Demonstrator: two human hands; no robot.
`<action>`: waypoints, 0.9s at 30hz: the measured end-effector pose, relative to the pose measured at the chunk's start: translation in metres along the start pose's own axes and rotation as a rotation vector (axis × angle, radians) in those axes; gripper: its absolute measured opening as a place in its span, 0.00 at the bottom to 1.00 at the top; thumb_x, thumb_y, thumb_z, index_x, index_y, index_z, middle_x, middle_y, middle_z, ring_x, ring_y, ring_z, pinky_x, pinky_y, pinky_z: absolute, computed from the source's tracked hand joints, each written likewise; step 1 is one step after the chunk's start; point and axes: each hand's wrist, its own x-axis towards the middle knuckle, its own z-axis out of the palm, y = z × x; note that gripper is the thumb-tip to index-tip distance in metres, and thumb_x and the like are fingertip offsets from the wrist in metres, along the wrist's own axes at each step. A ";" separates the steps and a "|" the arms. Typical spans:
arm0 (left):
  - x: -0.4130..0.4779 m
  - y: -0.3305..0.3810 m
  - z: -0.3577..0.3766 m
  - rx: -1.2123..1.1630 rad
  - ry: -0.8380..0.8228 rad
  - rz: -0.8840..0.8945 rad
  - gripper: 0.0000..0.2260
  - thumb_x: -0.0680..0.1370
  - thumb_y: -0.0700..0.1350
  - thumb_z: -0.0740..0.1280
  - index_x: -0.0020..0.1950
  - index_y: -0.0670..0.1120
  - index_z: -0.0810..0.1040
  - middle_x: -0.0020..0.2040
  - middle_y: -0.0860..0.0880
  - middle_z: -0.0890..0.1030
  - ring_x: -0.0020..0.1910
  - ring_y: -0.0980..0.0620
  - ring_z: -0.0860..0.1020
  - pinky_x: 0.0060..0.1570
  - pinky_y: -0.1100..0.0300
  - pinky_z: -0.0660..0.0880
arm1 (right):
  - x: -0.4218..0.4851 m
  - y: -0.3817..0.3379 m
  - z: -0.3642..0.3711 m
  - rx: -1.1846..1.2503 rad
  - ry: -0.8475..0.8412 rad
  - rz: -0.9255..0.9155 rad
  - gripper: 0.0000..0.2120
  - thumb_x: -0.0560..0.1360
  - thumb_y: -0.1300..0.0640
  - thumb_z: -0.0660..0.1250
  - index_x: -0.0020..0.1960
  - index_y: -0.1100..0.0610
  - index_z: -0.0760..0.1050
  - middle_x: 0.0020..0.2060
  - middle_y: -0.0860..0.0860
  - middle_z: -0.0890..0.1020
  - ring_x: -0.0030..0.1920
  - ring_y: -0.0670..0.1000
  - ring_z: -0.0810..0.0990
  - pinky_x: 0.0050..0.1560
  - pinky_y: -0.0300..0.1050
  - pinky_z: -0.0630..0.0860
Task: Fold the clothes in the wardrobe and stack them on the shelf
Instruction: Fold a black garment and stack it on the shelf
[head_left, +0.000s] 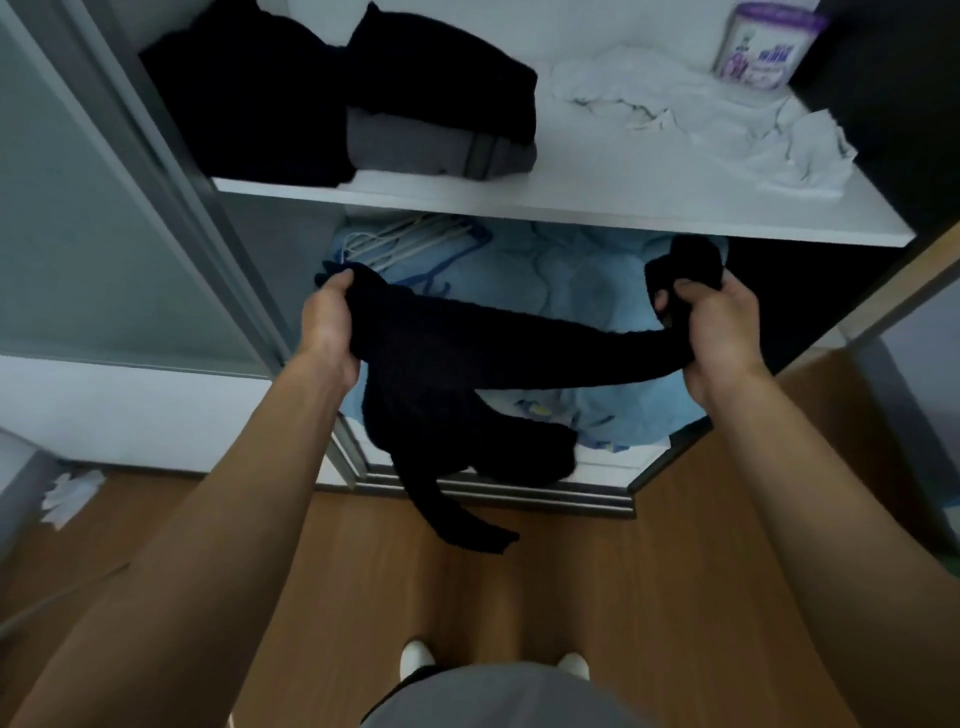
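We hold the black garment (467, 353) in front of the wardrobe, below the shelf (571, 210).

- Left hand (328, 325): grasps one end, fingers curled over the fabric.
- Right hand (724, 332): grips the other end, with a bunch of fabric standing above the thumb.

The garment spans from hand to hand as a sagging band. Its remainder hangs from near the left hand toward the floor (571, 571).

Behind the garment lies blue bedding (576, 280) with hangers (405, 240) on it.

On the shelf we see a folded stack (363, 104) at left, a crumpled white cloth (701, 122) at right, and a can (762, 47) behind the cloth.
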 end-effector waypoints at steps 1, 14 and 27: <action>-0.004 0.001 0.005 -0.009 -0.023 0.000 0.15 0.78 0.51 0.66 0.57 0.42 0.82 0.46 0.42 0.87 0.45 0.44 0.86 0.40 0.53 0.82 | 0.002 0.005 -0.004 -0.051 0.007 -0.003 0.09 0.77 0.66 0.60 0.45 0.56 0.76 0.30 0.50 0.79 0.32 0.47 0.76 0.35 0.41 0.74; -0.058 0.052 0.085 -0.008 -0.262 0.047 0.15 0.80 0.48 0.59 0.46 0.40 0.81 0.46 0.43 0.80 0.41 0.46 0.78 0.48 0.53 0.75 | -0.027 0.025 0.065 -0.695 -0.610 -0.341 0.44 0.68 0.40 0.72 0.78 0.50 0.58 0.69 0.42 0.66 0.66 0.38 0.63 0.64 0.29 0.60; -0.057 0.114 0.077 0.395 -0.048 0.248 0.11 0.75 0.46 0.61 0.37 0.43 0.78 0.34 0.46 0.85 0.27 0.54 0.81 0.25 0.66 0.71 | 0.023 -0.077 0.107 -0.431 -0.488 -0.374 0.17 0.74 0.63 0.58 0.27 0.53 0.65 0.22 0.46 0.67 0.22 0.45 0.65 0.24 0.37 0.59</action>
